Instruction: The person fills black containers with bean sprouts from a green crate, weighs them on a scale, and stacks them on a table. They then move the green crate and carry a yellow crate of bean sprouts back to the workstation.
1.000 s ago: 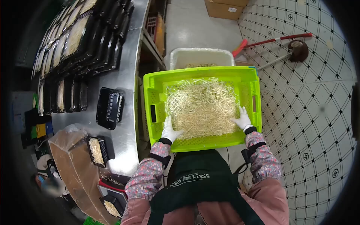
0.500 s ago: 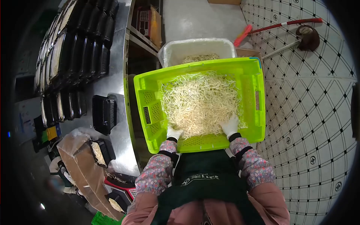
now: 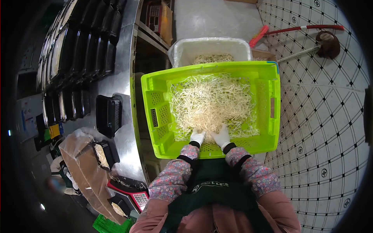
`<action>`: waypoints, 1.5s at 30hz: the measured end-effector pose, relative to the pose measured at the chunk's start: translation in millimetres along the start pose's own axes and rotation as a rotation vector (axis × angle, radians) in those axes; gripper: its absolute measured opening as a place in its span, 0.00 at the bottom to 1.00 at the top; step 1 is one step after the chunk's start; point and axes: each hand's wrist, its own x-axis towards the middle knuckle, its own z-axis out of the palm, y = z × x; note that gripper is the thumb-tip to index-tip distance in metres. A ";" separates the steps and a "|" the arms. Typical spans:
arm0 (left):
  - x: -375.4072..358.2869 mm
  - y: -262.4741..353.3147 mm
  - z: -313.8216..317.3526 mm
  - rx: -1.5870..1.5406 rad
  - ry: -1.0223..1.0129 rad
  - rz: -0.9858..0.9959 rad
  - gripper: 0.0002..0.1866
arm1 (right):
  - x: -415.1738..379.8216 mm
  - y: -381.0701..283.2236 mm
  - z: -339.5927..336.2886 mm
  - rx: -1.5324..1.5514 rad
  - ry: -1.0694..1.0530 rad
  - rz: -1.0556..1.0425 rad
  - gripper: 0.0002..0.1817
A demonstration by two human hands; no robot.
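A lime-green plastic crate stands in front of me with a heap of pale bean sprouts inside. Both my hands wear white gloves and are in the crate near its close side. My left hand presses into the left of a bunch of sprouts, and my right hand presses into its right. The bunch is gripped between the two hands, whose fingertips are partly buried. Sprouts lie thinner along the crate's near edge, where the perforated floor shows.
Behind the crate is a white lined tub with more sprouts. Left, a steel table carries stacked black trays, a single black tray and a red scale. A co-worker is beyond. A red-handled tool lies at right.
My hands have moved inward from the sides of the heap, pushing sprouts together between them. Bare crate floor shows more at the near corners. The view has shifted slightly.
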 end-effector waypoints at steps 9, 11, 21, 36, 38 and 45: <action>-78.9 85.2 -63.8 -0.595 -0.075 0.012 0.17 | -9.0 -34.4 -59.3 0.354 -0.305 -0.119 0.38; -94.0 118.7 -76.8 -1.014 -0.039 0.081 0.11 | -11.7 -69.9 -83.5 0.463 -0.355 -0.232 0.38; 3.5 127.4 -99.2 -0.615 0.230 0.205 0.30 | 81.5 -120.1 -83.3 0.194 -0.212 -0.480 0.42; -146.8 121.3 -253.1 -0.692 0.706 0.451 0.26 | 55.8 -219.6 43.7 -0.835 0.068 -0.376 0.62; -165.8 113.8 -285.5 -0.602 0.990 0.441 0.30 | 52.7 -226.1 46.8 -0.934 0.074 -0.363 0.59; -133.8 33.3 -377.6 -0.663 1.200 0.077 0.39 | 110.0 -195.6 -8.7 -0.747 0.027 -0.388 0.44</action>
